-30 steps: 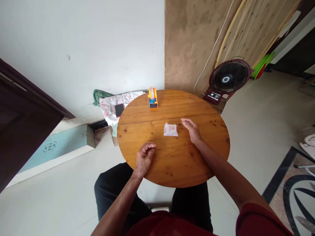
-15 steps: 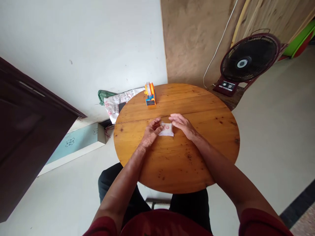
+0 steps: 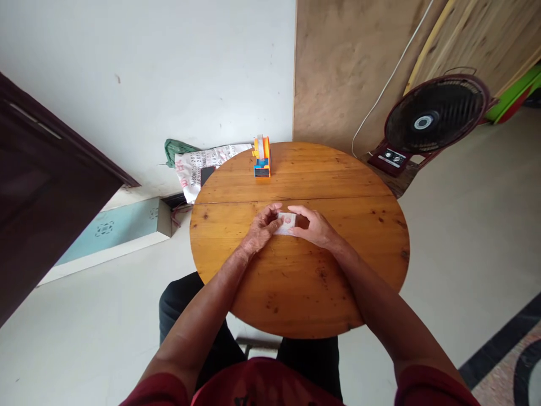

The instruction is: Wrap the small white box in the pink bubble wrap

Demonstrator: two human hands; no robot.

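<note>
While the person sits close against the round wooden desk (image 3: 296,282), both hands meet near its middle over a small white packet (image 3: 287,223) with a red mark on it. The left hand (image 3: 261,229) has its fingers curled onto the packet's left edge, and the right hand (image 3: 315,226) closes over its right edge and top, so the packet is pinched between the two. Only a strip of it shows between the fingers, and I cannot tell whether it is lifted or lies flat on the wood. At the far edge of the desk, well apart from the hands, stands an orange and blue holder (image 3: 262,157). On the floor beyond lie a printed sack (image 3: 198,163) by the wall and a dark red fan (image 3: 435,115) off to the right.
</note>
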